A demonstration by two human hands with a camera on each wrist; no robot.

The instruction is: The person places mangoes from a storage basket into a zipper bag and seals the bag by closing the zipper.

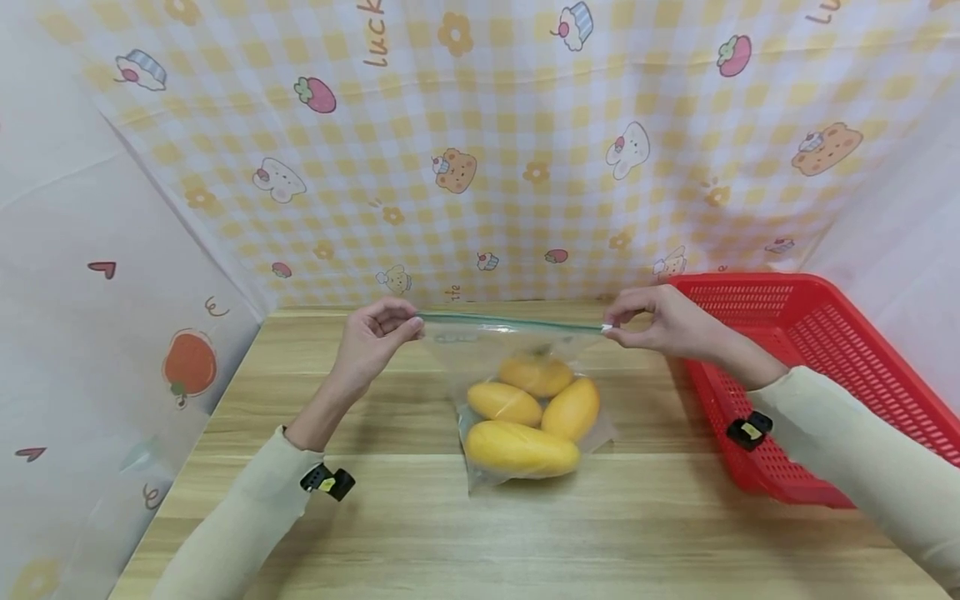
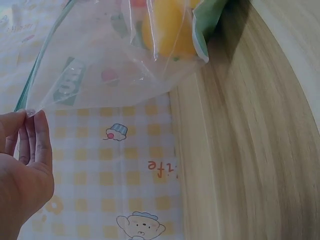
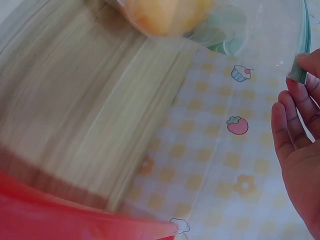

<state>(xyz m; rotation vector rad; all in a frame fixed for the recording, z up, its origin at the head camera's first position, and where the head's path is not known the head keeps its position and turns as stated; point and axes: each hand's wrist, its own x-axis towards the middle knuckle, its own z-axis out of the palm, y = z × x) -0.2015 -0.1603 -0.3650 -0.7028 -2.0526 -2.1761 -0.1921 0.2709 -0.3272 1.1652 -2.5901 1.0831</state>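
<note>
A clear zip bag (image 1: pixel 450 354) with a green seal strip (image 1: pixel 510 322) hangs stretched between both hands. Inside it lie several yellow mangoes (image 1: pixel 522 448), seen through the plastic. My left hand (image 1: pixel 375 337) pinches the left end of the strip between thumb and fingers; the left wrist view shows the same bag corner in the left hand (image 2: pixel 30 165). At the other end, my right hand (image 1: pixel 667 321) pinches the strip, where a small white piece (image 1: pixel 606 328) shows at the fingertips. In the right wrist view, thumb and forefinger of the right hand (image 3: pixel 305 130) grip the green-edged corner.
A red perforated basket (image 1: pixel 772 467) stands on the right of the wooden table (image 1: pixel 390 533), under the right forearm. Behind the table hangs a yellow checked cloth (image 1: pixel 510 167) with cartoon prints. A pale printed sheet (image 1: pixel 90 333) covers the left side.
</note>
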